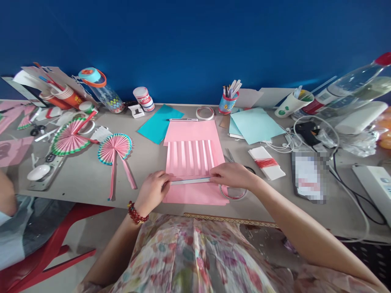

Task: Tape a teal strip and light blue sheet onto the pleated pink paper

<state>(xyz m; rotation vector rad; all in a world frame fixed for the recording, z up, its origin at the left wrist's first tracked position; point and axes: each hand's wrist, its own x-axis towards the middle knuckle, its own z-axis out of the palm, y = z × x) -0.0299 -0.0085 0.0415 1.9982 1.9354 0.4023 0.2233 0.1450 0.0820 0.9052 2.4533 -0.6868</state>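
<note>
A pink sheet of paper (pixel 189 156) with accordion pleats lies in front of me on flat pink sheets (pixel 195 197). A narrow pale strip with a bluish line (pixel 191 180) runs along its near edge. My left hand (pixel 154 189) is closed, pinching the left end of that edge. At the right end my right hand (pixel 230 176) pinches the same edge, fingers together. Beside the right wrist lie a roll of clear tape (pixel 233 192) and scissors (pixel 229 154), their handles partly hidden by the hand.
Two pleated pink fans (pixel 115 148) (pixel 71 137) lie to the left. Teal paper (pixel 160 124), a pen (pixel 183 119) and a tape roll (pixel 205 113) are behind. On the right are pale blue sheets (pixel 259 124), red thread on white card (pixel 266 162), a phone (pixel 308 177) and cables. Another person's arm (pixel 6 195) shows at far left.
</note>
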